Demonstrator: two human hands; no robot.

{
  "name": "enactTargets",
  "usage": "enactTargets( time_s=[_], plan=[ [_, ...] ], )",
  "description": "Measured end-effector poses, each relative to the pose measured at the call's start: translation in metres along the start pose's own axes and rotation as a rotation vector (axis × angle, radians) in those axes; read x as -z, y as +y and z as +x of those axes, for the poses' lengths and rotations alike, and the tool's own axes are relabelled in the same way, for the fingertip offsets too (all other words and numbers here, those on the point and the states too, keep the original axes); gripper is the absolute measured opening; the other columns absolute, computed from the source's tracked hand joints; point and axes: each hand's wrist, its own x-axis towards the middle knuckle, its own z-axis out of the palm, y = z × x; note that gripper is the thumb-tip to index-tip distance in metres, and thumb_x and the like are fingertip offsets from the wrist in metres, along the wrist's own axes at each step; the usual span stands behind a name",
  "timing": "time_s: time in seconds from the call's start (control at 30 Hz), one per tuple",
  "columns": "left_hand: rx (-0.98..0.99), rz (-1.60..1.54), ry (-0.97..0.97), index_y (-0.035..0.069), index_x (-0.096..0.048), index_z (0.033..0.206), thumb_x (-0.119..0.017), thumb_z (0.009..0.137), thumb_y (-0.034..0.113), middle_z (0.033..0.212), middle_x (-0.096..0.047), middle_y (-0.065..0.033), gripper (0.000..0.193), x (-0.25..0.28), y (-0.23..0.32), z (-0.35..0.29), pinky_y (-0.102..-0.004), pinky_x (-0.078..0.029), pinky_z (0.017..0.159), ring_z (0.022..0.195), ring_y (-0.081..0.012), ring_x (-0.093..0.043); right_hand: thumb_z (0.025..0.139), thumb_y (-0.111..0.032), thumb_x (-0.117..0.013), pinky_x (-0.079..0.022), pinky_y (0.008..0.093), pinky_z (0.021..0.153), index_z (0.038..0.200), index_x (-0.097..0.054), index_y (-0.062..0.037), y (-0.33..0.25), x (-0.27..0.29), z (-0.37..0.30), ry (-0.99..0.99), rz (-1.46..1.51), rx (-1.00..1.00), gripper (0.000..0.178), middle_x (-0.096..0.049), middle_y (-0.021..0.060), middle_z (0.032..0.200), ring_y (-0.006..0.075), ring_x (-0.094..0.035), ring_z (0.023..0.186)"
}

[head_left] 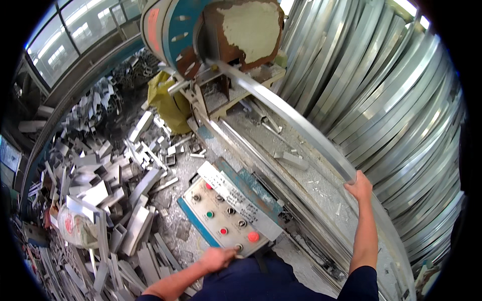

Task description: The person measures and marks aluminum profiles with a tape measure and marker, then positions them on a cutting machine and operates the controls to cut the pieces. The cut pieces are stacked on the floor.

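My right hand (360, 187) is closed round a long silvery metal profile (288, 113). From there the profile runs away from me up to the blade guard of a saw machine (181, 31), blue and grey with a rusty brown cover. At the near edge of a control panel (201, 223), my left hand (219, 259) has its fingers pinched on a small rotary knob (239, 247). The panel carries several buttons in red and green, and more knobs. A flat metal strip with handwriting (241, 200) lies across its right side.
Long metal profiles (371, 65) stand stacked along the right. Cut offcuts (103, 193) heap up on the left floor, with a white sack (76, 228) among them. A yellow sack (169, 105) hangs by the saw. On the machine bed (321, 193) lie shavings and a short offcut (292, 160).
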Motion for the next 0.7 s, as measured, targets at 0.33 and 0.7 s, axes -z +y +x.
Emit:
enactTargets(
  time_s=[0.33, 0.7],
  plan=[
    [0.674, 0.225, 0.536, 0.013, -0.068, 0.099, -0.06, 0.09, 0.039, 0.081, -0.069, -0.0161, 0.029, 0.097, -0.131, 0.05, -0.0496, -0.052, 0.065, 0.074, -0.0381, -0.066, 0.064, -0.039, -0.076, -0.048, 0.0485, 0.076, 0.094, -0.052, -0.0056, 0.0, 0.003, -0.003, -0.076, 0.013, -0.027, 0.051, -0.066, 0.0159, 0.096, 0.0366, -0.064, 0.091],
    [0.541, 0.36, 0.366, 0.008, -0.067, 0.076, -0.061, 0.089, 0.044, 0.076, -0.067, -0.017, 0.038, 0.111, -0.135, 0.06, -0.0481, -0.051, 0.063, 0.072, -0.0375, -0.065, 0.079, -0.058, -0.065, -0.048, 0.0443, 0.081, 0.111, -0.061, -0.0024, 0.018, 0.016, 0.005, -0.191, 0.205, 0.04, 0.064, -0.066, 0.0195, 0.098, 0.0361, -0.064, 0.095]
  ],
)
